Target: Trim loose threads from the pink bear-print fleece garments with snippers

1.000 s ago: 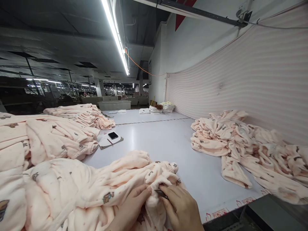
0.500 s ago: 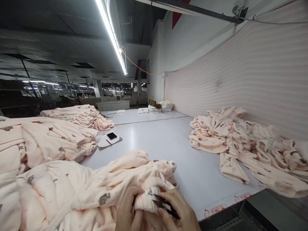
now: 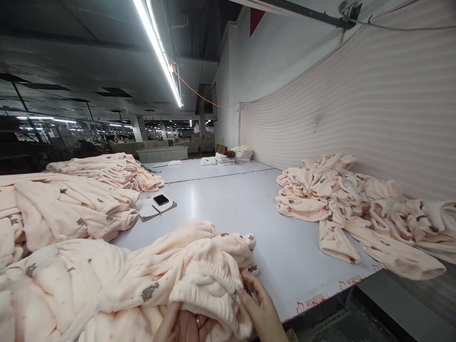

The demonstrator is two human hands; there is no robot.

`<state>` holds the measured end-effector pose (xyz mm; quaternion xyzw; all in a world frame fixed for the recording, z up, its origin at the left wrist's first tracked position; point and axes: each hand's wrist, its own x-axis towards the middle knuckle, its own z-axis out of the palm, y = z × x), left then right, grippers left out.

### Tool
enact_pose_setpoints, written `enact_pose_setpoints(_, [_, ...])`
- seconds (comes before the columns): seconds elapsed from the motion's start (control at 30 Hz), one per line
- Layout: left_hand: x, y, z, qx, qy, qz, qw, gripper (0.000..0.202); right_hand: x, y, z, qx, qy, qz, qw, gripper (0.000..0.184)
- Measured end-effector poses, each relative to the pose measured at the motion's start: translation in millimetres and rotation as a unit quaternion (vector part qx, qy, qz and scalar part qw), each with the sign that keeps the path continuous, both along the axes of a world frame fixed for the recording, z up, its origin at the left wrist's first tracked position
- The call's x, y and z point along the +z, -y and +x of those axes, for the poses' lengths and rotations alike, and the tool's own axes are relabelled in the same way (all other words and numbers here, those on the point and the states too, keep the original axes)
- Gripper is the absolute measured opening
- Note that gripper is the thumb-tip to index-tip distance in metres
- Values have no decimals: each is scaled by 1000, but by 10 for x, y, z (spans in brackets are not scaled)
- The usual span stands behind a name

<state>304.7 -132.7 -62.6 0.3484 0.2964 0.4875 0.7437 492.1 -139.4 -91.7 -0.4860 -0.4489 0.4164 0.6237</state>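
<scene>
A pale pink fleece garment (image 3: 210, 285) with small animal prints and a gathered elastic edge lies bunched in front of me. My left hand (image 3: 183, 327), wearing a gold ring, is under the gathered edge and grips it from below. At the garment's right side, my right hand (image 3: 261, 308) has its thumb and fingers closed against the fabric. The black thread snips in this hand are mostly hidden now; only a dark sliver shows between the fingers. More of the same fleece (image 3: 71, 280) spreads out to the left.
Fleece piles lie at the left (image 3: 67, 204) and the right (image 3: 331, 190) of the white table (image 3: 221, 204). A phone (image 3: 161, 200) rests on a notepad (image 3: 146, 209). Folded white stacks (image 3: 242, 153) stand at the far end. A dark box (image 3: 402, 308) is at the near right edge.
The gathered edge has been turned and spread wider, and my left hand has shifted down under it. The snips, plain to see before, are now mostly covered. The view has swung slightly right.
</scene>
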Motion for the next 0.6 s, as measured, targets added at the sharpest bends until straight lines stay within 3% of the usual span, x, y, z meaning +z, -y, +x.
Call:
enact_pose_setpoints(0.1, [37,-45,70,14,-43,-19,999,57,-129,34,-265,35,-83,14,996,40])
enact_pose_setpoints(0.2, [32,-93,189,126,-153,-32,980,61,-250,126,-512,-5,-145,44,988,48])
enact_pose_setpoints(0.27, [21,-108,259,182,-163,-70,967,67,-281,195,-534,-20,-163,48,985,49])
enact_pose_setpoints(0.33, [24,-103,307,215,-143,-102,961,68,-258,256,-422,-34,-97,27,994,38])
enact_pose_setpoints(0.43, [64,-67,340,204,-98,-115,967,65,-162,324,-168,-53,101,31,993,19])
enact_pose_setpoints(0.6, [128,10,341,199,-103,-121,967,64,-82,407,-95,-31,222,103,969,24])
